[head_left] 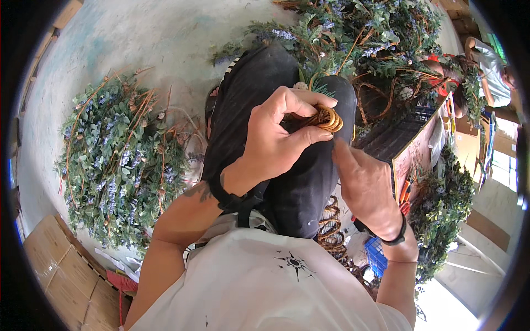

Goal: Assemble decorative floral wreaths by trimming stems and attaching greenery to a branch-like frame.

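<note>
Above my knees, my left hand (276,124) pinches a small stack of round orange-brown slices (328,119) between thumb and fingers. The slices look dried, and their rims show at the fingertips. Just beyond that hand, a green needle sprig (326,88) and a small pale flower (301,85) stick out; whether they join the stack cannot be seen. My right hand (364,179) is close below the stack, to the right of it, with curled fingers pressed together. Anything between those fingers is hidden. Dark trousers (301,187) lie beneath both hands.
Leafy garlands with bluish flowers lie in a heap (118,165) at left and another heap (364,41) ahead. Coiled brown vine (331,226), a blue crate (376,256) and red-orange tool handles (406,193) are at right. A co-worker (491,71) is at far right; cardboard (63,270) lies lower left.
</note>
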The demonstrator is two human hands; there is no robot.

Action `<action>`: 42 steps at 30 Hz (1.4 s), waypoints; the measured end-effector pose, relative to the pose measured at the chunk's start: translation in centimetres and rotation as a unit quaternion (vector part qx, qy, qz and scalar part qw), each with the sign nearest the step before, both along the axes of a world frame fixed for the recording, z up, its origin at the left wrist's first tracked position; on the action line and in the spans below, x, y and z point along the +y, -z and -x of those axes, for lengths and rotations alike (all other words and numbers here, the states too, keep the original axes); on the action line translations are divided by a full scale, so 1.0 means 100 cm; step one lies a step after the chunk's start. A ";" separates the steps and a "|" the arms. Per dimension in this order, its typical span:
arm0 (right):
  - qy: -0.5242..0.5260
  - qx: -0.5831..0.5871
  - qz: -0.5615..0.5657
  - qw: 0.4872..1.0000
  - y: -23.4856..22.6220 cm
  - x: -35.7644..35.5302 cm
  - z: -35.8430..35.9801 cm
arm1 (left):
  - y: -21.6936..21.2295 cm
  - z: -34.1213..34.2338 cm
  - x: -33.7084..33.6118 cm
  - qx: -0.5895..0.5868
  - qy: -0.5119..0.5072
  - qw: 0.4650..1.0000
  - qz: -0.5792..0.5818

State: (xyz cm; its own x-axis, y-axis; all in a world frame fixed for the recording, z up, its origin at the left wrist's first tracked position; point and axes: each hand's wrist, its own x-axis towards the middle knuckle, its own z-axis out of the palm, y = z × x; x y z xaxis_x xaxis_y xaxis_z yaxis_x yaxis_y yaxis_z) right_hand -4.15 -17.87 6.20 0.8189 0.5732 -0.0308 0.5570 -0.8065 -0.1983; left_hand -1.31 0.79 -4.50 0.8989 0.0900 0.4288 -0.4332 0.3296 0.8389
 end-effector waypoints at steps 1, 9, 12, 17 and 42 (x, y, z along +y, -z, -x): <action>-0.033 0.031 0.047 0.998 -0.012 0.008 0.002 | 0.002 0.000 0.003 -0.014 -0.003 1.000 -0.007; -0.290 -0.097 0.138 0.942 -0.055 0.061 -0.043 | 0.012 -0.008 0.004 -0.067 -0.004 0.997 -0.034; -0.381 -0.143 0.250 0.879 -0.053 0.072 -0.065 | 0.008 0.001 0.000 -0.033 -0.016 0.999 -0.040; -0.472 -0.079 0.086 0.874 -0.057 0.071 -0.130 | 0.004 0.013 -0.003 0.122 0.028 0.992 0.034; -0.268 0.081 -0.100 0.955 0.015 -0.023 -0.072 | -0.015 -0.013 0.027 -0.106 -0.045 0.945 -0.306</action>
